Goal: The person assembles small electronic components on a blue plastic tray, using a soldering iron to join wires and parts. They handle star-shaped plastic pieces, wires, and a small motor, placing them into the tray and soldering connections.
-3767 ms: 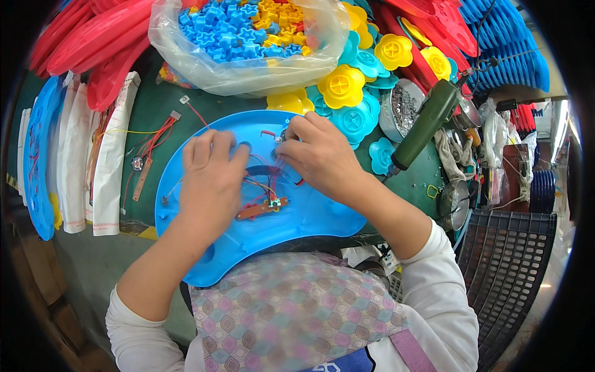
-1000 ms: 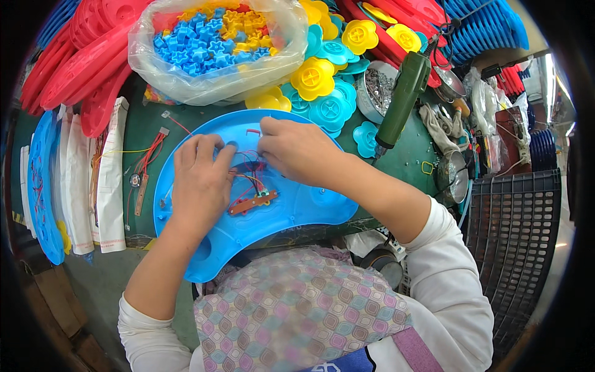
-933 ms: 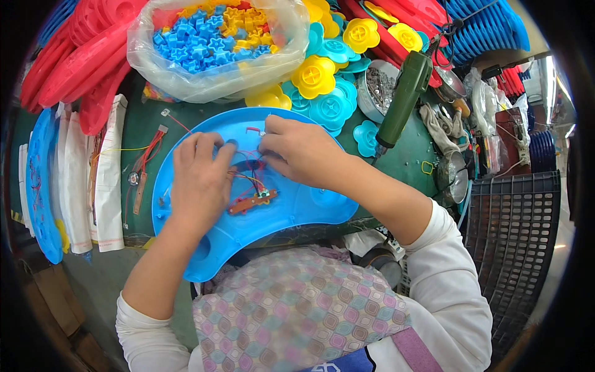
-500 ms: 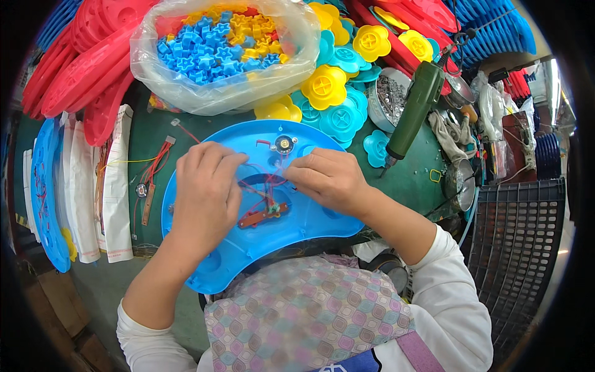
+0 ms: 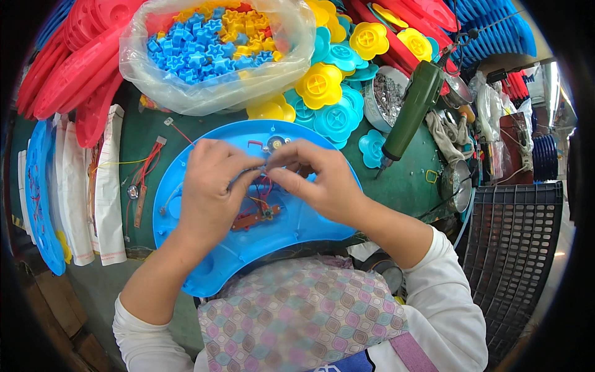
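Observation:
A curved blue plastic panel (image 5: 285, 226) lies before me, its hollow inside facing up. My left hand (image 5: 214, 183) and my right hand (image 5: 319, 183) meet over its upper middle, fingertips pinched together on thin wires (image 5: 265, 185). The left fingers are a little blurred, and the exact spot they pinch is hidden. Just below the fingers sits a small brown circuit board (image 5: 251, 220) with red and yellow leads. A round speaker-like part (image 5: 274, 144) is set in the panel beyond my hands.
A clear bag (image 5: 217, 96) of blue and yellow star pieces stands at the back, beside yellow and turquoise flower pieces (image 5: 322, 85). A green electric screwdriver (image 5: 414, 108) hangs at the right, near a bowl of screws (image 5: 387, 96). Wired parts (image 5: 142, 186) lie left; a black crate (image 5: 511, 248) stands right.
My right hand has moved left and its fingertips now meet those of my left hand. The left hand has shifted slightly right over the panel.

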`<state>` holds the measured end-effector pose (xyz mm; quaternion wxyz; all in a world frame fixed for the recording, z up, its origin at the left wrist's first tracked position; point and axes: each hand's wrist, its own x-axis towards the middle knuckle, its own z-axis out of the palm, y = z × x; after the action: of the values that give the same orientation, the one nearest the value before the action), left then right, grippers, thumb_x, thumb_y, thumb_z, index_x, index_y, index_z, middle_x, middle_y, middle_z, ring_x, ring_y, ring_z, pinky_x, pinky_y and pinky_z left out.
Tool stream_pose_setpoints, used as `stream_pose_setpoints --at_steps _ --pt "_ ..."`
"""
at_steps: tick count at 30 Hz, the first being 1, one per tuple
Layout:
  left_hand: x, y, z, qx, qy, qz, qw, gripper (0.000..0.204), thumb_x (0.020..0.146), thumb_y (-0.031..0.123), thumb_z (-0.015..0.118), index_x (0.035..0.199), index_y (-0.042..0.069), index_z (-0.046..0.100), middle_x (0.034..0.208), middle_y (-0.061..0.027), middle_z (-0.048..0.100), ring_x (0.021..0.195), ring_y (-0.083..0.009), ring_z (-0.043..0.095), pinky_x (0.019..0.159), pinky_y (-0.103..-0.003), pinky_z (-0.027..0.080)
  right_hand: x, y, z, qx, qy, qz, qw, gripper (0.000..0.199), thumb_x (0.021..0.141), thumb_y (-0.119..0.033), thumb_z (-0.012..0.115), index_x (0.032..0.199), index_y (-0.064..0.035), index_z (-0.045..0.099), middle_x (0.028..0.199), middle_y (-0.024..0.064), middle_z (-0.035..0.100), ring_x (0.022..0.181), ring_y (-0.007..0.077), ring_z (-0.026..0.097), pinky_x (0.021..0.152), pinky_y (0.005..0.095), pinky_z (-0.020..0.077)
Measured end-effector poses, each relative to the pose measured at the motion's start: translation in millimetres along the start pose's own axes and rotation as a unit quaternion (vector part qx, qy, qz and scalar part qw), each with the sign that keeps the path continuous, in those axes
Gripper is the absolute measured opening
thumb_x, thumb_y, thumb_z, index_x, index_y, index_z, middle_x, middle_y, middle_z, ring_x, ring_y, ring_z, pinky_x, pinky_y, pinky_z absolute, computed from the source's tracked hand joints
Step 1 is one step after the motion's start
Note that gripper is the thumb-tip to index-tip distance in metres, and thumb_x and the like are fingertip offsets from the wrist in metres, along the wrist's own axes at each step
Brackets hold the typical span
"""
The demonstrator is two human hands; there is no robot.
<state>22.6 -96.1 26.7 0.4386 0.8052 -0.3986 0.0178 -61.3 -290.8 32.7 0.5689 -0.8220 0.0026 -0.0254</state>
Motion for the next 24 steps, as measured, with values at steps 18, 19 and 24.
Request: stream_pose_setpoints --at_steps 18,19,24 --pt "3.2 10.1 -4.3 -0.046 -0.001 0.016 0.999 0.017 0.077 0.004 0.080 0.092 0.007 0.072 0.091 -0.0068 0.066 0.093 -0.0288 0.058 0.086 -0.041 0.046 3.2 -2.2 7.5 -0.114 0.123 -0.143 0.975 0.019 0.082 0.002 0.080 0.098 -0.0046 0.072 0.087 0.0066 0.069 0.072 0.0150 0.066 0.061 0.0281 0.0529" --pt "2.1 12.4 -2.2 -0.057 0.001 0.010 0.998 0.018 0.076 0.005 0.080 0.092 0.007 0.072 0.092 -0.0070 0.066 0.093 -0.0290 0.058 0.085 -0.041 0.046 2.7 -5.0 7.1 -0.121 0.114 -0.147 0.975 0.020 0.081 0.003 0.080 0.097 -0.0049 0.072 0.088 0.0070 0.069 0.073 0.0164 0.066 0.062 0.0289 0.0532" --pt "3.2 6.8 -1.2 0.003 0.022 0.042 0.999 0.022 0.074 0.008 0.084 0.092 0.006 0.071 0.092 -0.0084 0.064 0.093 -0.0310 0.058 0.084 -0.041 0.046 -0.6 1.2 4.4 -0.241 0.112 -0.249 0.931 0.025 0.074 0.001 0.080 0.096 -0.0076 0.072 0.086 0.0082 0.067 0.079 0.0268 0.067 0.066 0.0359 0.0542"
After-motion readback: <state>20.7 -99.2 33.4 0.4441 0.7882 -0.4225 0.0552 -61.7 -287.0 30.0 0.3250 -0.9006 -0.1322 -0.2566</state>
